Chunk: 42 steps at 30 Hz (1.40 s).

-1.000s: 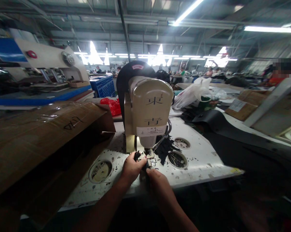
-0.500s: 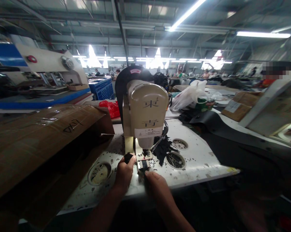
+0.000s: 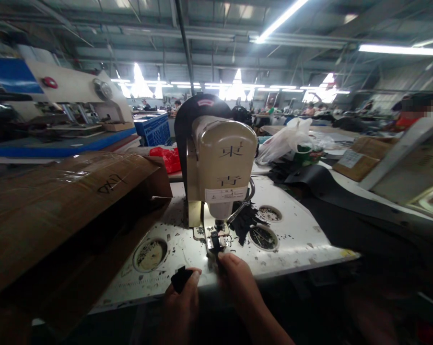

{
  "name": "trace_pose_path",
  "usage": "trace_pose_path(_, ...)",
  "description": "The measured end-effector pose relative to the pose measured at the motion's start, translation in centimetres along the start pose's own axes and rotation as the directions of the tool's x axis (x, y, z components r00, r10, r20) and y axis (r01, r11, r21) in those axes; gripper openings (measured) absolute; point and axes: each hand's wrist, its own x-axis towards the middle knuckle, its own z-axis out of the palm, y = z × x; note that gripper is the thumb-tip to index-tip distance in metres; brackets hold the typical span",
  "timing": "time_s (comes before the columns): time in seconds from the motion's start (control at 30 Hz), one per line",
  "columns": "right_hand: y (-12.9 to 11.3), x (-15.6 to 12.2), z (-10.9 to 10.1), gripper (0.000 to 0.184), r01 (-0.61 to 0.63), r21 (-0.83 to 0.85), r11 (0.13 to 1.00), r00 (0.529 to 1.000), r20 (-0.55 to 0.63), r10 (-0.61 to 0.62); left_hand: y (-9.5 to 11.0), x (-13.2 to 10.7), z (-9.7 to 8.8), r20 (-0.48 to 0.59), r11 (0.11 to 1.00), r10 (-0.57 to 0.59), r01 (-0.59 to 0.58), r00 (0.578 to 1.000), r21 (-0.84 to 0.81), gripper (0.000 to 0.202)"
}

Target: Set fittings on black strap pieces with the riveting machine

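Left hand pinches a small, flat black piece of soft-looking material between thumb and fingers, low by the near bench edge and apart from the machine. The right hand sets its fingertips at the near end of a narrow black strip; their underside is hidden, so whether they grip it cannot be told.

Around them, the broad white worktable is strewn with dark crumbs, and a long brown cardboard box flanks it on the left. A rounded, cream-coloured machine head stands over the middle, its lower end close to the strip, which lies on a small shiny metal plate. Just to the right sits a heap of black cut scraps.

Handled well, the strip should probably lie flat and straight on the plate, steadied only by its near end, with fingertips well back from the machine's tip. Stray crumbs beneath could tilt it, and the left hand's piece seems best held clear of the plate.
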Motion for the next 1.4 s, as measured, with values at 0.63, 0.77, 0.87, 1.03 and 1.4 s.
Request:
trace_pose_path(0.63,-4.8,-1.9,-4.8,0.054,0.41,-0.463,0.786,0.84,-0.145,-0.523,-0.7,-2.9,1.1,0.458,0.861,-0.432,0.506,0.777,-0.046,0.068)
trace_pose_path(0.77,-0.2,-7.0,-3.7,0.03,0.344,-0.404,0.848,0.937,0.212,-0.279,-0.3,-3.7,2.2,0.332,0.877,-0.447,0.48,0.831,-0.022,0.056)
trace_pose_path(0.87,0.8,-8.1,-3.2,0.026,0.289,-0.336,0.896,0.954,0.175,-0.242,-0.7,-4.1,2.4,0.307,0.888,-0.451,0.455,0.838,0.06,0.061)
trace_pose_path(1.03,-0.8,-7.1,-4.5,0.036,0.232,-0.208,0.95,0.97,-0.024,-0.243,-0.5,-4.9,2.6,0.328,0.883,-0.466,0.456,0.822,0.112,0.072)
trace_pose_path(1.4,-0.4,-6.0,-5.8,0.039,0.156,0.161,0.974,0.987,-0.047,-0.151,-0.8,-2.7,0.3,0.106,0.972,-0.237,0.234,0.966,0.039,0.071)
